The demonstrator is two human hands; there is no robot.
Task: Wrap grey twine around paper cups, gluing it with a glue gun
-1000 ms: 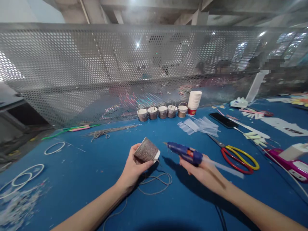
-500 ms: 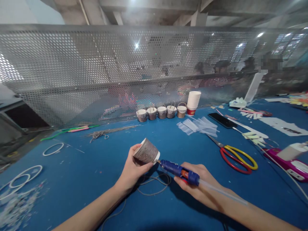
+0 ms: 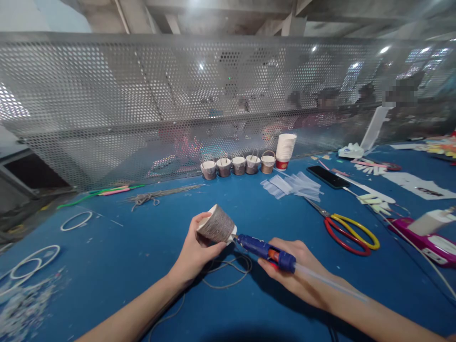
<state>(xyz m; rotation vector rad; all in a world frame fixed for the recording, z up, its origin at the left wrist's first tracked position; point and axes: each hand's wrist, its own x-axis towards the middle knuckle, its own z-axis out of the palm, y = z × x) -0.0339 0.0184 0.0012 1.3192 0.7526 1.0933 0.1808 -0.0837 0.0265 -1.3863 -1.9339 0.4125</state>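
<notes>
A paper cup wrapped in grey cord (image 3: 217, 224) is tilted on its side in my left hand (image 3: 194, 249), thumb below and fingers around the far side. My right hand (image 3: 294, 273) grips a blue glue gun (image 3: 258, 247), whose nozzle meets the white rim at the cup's right end. From the back of the gun a clear glue stick (image 3: 331, 283) sticks out over my right wrist. Loose grey cord (image 3: 230, 286) lies in loops on the blue table beneath the cup.
Several small cord-wrapped buckets (image 3: 238, 165) and a stack of paper cups (image 3: 286, 148) line the mesh panel. Clear strips (image 3: 292, 186), scissors (image 3: 351, 232), a phone (image 3: 327, 176) and a magenta power strip (image 3: 420, 241) lie right; white rings (image 3: 35, 266) and scraps lie left.
The view has shifted very slightly. Both hands, the cup and the glue gun hold nearly the same positions.
</notes>
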